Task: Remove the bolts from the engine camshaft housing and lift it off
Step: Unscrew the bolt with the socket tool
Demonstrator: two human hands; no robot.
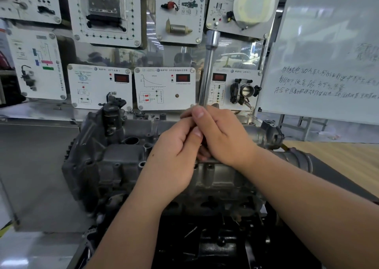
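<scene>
Head view: your left hand [174,145] and right hand [221,135] both curl their fingers round a chrome socket wrench [208,69] standing upright over the camshaft housing [123,157] on the table. You seem mid-unbolting; next, turn steadily and squarely.

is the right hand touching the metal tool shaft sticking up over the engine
Touching. In the head view the right hand has its fingers wrapped around the lower end of the shaft, with no gap visible.
</scene>
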